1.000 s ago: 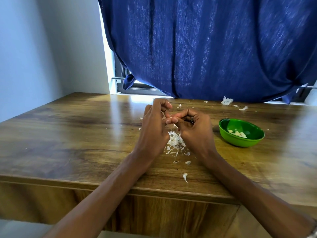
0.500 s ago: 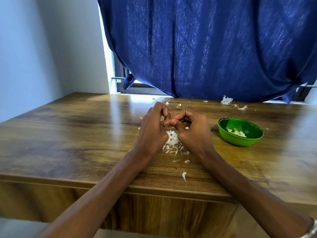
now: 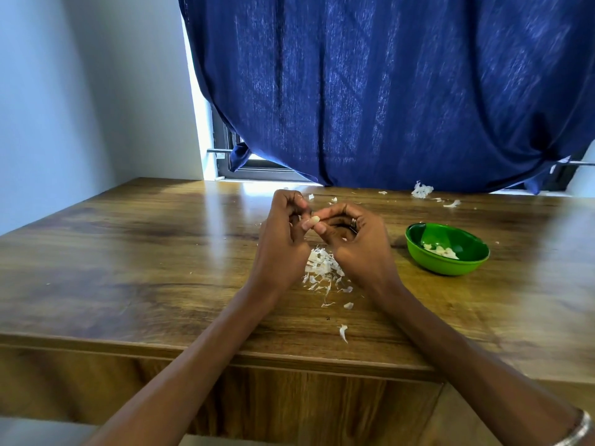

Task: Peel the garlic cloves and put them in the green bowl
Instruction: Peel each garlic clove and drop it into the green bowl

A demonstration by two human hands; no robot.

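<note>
Both hands are raised together over the middle of the wooden table (image 3: 128,252). My right hand (image 3: 354,246) pinches a small pale garlic clove (image 3: 315,219) between thumb and fingertips. My left hand (image 3: 283,239) has its fingers curled and touches the clove's left end. Under the hands lies a pile of white garlic skins (image 3: 323,268). The green bowl (image 3: 447,263) stands to the right of my right hand, with several peeled cloves (image 3: 440,250) inside.
More skin scraps lie near the table's front edge (image 3: 343,332) and at the back right by the blue curtain (image 3: 421,190). The curtain hangs over the window behind the table. A wall bounds the left side.
My hands have parted slightly, and the pale clove now shows between the fingertips. The bowl and skin pile have not moved.
</note>
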